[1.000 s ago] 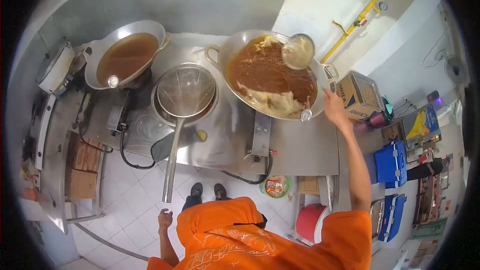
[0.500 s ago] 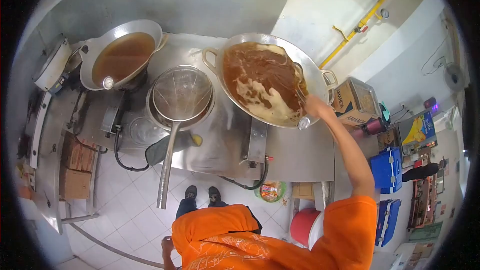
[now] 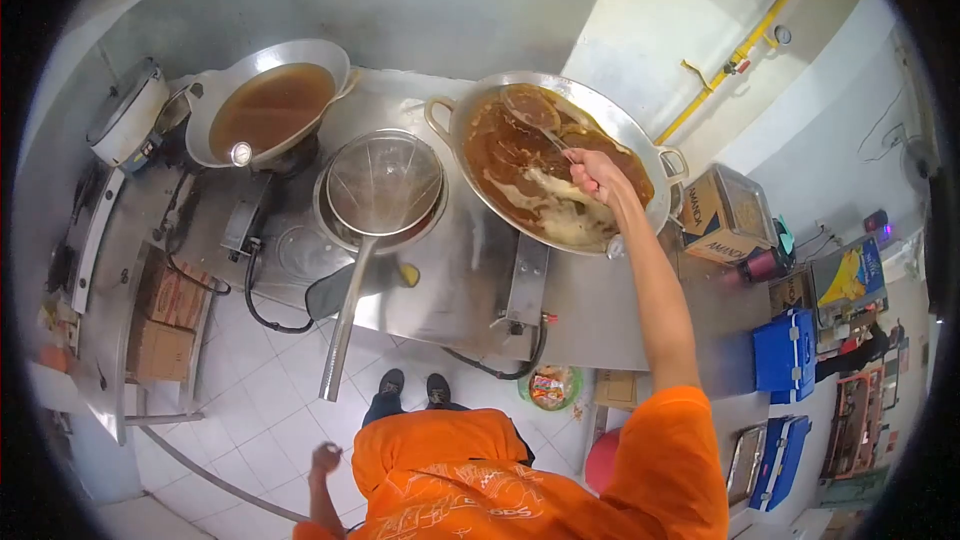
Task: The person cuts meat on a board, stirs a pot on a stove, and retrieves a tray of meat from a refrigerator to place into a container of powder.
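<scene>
My right hand [image 3: 593,172] is stretched out over a big steel wok [image 3: 640,145] of brown oil with pale frying food. It grips the handle of a round skimmer ladle [image 3: 531,107], whose bowl dips into the oil at the wok's far left side. My left hand [image 3: 325,459] hangs down by my side above the tiled floor, fingers curled, holding nothing that I can see. I wear an orange shirt.
A second wok [image 3: 272,112] of brown oil sits at the left. A large wire strainer [image 3: 383,185] with a long handle rests on a pot between the woks. A cardboard box [image 3: 722,215], blue crates [image 3: 783,353] and a yellow gas pipe [image 3: 742,43] are at the right.
The skimmer was lifted above the wok's right rim, then lowered into the oil. My right hand has swept it leftward across the wok to the far left side.
</scene>
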